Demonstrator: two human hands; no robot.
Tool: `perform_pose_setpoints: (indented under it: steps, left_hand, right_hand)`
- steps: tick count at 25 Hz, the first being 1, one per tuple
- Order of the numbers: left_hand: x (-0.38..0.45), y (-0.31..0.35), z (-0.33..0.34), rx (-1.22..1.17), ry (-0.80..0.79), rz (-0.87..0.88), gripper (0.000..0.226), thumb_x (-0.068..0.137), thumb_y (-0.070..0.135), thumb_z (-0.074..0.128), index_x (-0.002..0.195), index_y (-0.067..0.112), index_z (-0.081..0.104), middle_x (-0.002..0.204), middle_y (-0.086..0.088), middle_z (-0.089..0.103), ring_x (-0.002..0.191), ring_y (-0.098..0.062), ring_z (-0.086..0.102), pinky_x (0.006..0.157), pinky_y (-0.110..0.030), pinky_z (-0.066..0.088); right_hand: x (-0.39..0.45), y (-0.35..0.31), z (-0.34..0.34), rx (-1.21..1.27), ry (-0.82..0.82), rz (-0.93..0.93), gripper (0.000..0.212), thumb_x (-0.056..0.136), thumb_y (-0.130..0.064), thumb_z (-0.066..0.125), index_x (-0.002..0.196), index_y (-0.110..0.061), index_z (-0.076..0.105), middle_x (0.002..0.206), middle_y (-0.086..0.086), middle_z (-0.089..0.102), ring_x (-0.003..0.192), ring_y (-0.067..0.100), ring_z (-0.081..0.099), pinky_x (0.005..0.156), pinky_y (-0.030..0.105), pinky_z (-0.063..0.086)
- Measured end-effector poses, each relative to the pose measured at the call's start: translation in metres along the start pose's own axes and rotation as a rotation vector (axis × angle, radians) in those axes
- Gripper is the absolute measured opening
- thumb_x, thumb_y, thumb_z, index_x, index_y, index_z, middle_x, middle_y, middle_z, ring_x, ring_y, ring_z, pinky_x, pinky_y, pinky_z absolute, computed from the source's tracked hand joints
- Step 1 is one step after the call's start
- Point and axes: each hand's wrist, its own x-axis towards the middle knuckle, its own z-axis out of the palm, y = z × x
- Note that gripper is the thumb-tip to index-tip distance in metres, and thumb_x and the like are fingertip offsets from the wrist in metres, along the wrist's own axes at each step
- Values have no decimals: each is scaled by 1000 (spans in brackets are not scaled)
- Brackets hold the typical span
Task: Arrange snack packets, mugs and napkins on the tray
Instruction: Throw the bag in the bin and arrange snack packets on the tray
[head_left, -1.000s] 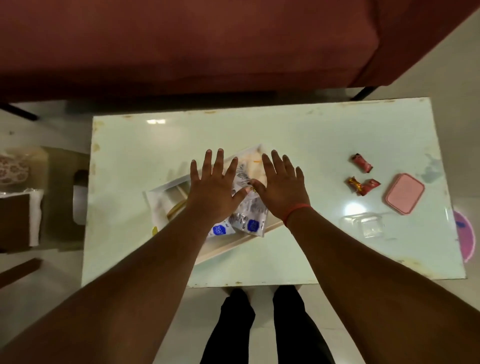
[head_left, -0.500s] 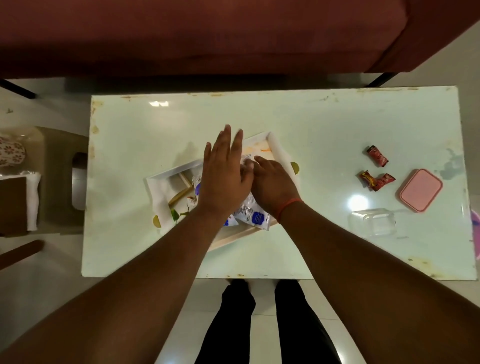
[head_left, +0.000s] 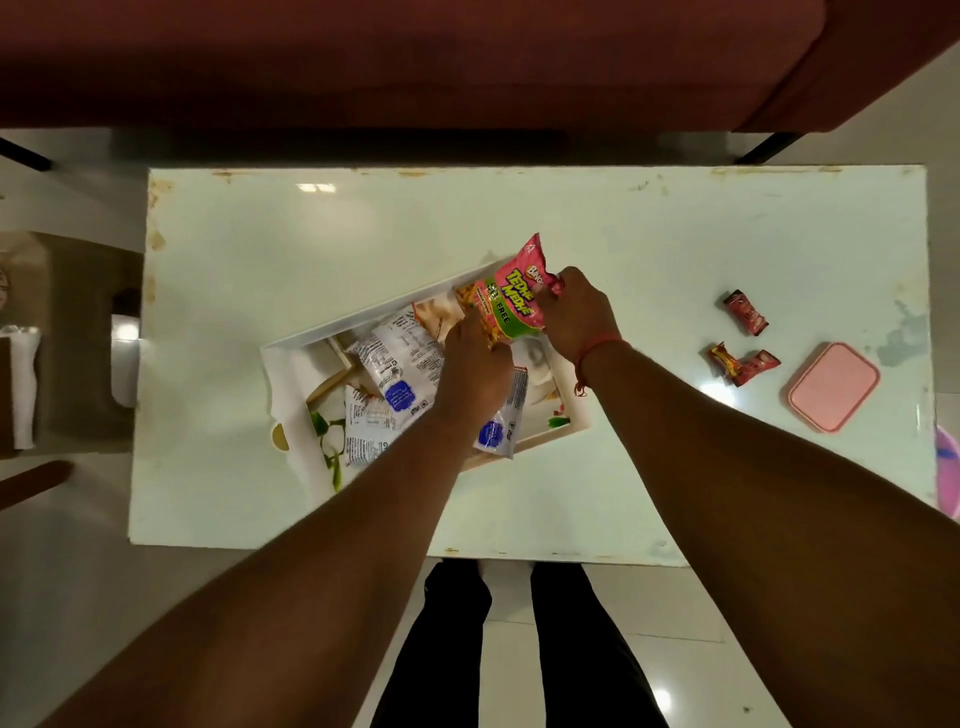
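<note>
A white tray (head_left: 291, 364) with a leaf print lies slanted in the middle of the pale table (head_left: 519, 218). Several white snack packets (head_left: 402, 358) with blue labels rest in it. A pink snack packet (head_left: 511, 299) is lifted over the tray's far right corner. My right hand (head_left: 579, 312) pinches its upper right edge and my left hand (head_left: 475, 364) grips its lower left end. No mugs or napkins are visible on the table.
Two small red wrapped sweets (head_left: 745, 314) (head_left: 743, 364) and a pink lidded box (head_left: 834, 387) lie at the table's right. A dark red sofa (head_left: 415, 62) runs along the far side. A brown stool (head_left: 72, 338) stands left of the table.
Both hands lay flat on the packets in the tray; now they have closed on a pink snack packet and raised it over the tray's far right corner.
</note>
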Motion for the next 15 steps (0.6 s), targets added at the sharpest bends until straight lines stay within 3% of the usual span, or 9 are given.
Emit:
perform_pose_setpoints:
  steps: [2,4,7,8,11,13,15]
  left_hand:
    - [57,-50,26,60,-66,-3,44,82,23,49,123,38,53,114,-7,66,101,-31,66,83,-53,58]
    - [78,-57,32,115,-85,4,52,77,29,57,127,44,50,131,-11,60,117,-31,62,88,-56,57]
    - [62,-31,23,118,-57,-25,57,83,20,53,139,27,45,146,-13,48,127,-29,53,102,-50,49]
    - [37,-6,10,102,-48,-17,56,84,17,51,139,23,46,143,-10,51,123,-27,55,100,-47,50]
    - [-5,25,-10,26,107,68,34,89,6,46,118,18,59,105,7,64,90,-8,62,71,-25,50]
    - [-30,34,-16,-51,260,121,36,93,-1,42,121,14,60,104,13,57,87,2,58,67,-8,46]
    - [-51,36,-16,-71,336,160,40,93,-2,42,126,15,60,115,9,58,99,-2,56,79,-7,45]
  right_hand:
    - [5,4,3,-68,30,1,31,99,-34,49,109,-6,56,111,18,66,103,37,61,80,36,45]
    - [8,8,5,-94,68,-18,32,99,-34,49,108,-4,58,111,19,66,102,37,61,78,35,45]
    - [6,12,4,-98,120,-58,34,98,-36,50,109,-4,57,113,19,61,102,39,60,80,38,46]
    - [1,14,2,-108,185,-84,35,98,-35,51,113,-5,56,116,19,58,103,40,58,83,42,47]
    - [-30,24,-2,-132,436,-257,26,94,-18,51,117,-7,55,116,17,53,101,38,56,82,45,46]
    - [-64,38,6,-186,378,-403,30,86,-4,48,114,-8,56,110,16,54,94,36,57,77,42,46]
    - [-95,59,26,-206,206,-428,38,84,-2,46,120,-9,55,112,17,53,92,36,58,76,40,49]
